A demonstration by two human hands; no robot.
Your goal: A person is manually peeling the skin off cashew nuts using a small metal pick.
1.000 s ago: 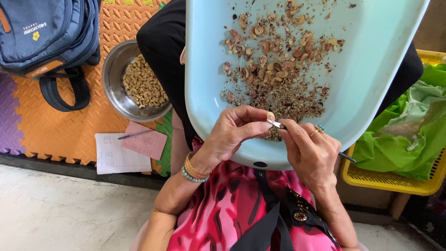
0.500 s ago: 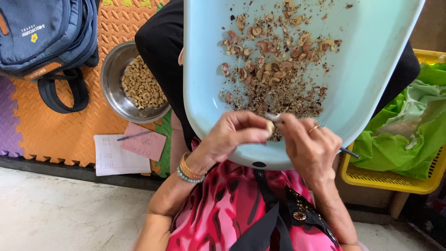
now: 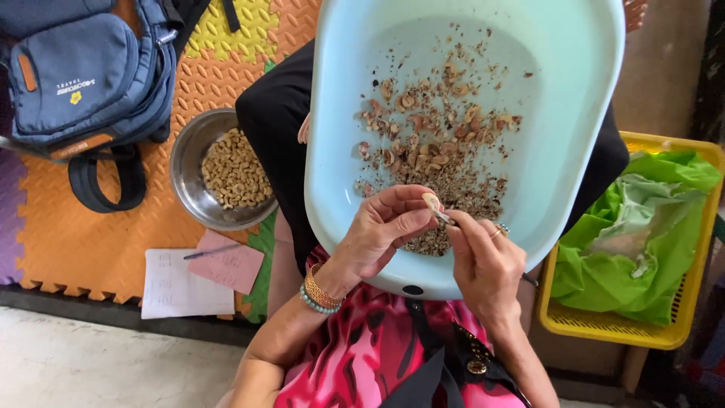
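Left hand (image 3: 381, 234) fingers pinch a nut (image 3: 432, 201); right hand (image 3: 483, 261) grips a small blade (image 3: 445, 219). Bowl (image 3: 192, 151) holds peeled nuts; many unpeeled remain in basin (image 3: 340, 151).

you're looking down at a floor of interlocking foam mats (image 3: 113, 227), mostly orange with a yellow tile at the top edge and a purple one at the left edge. pale bare concrete floor (image 3: 91, 363) runs along the bottom edge, evenly lit by soft daylight.
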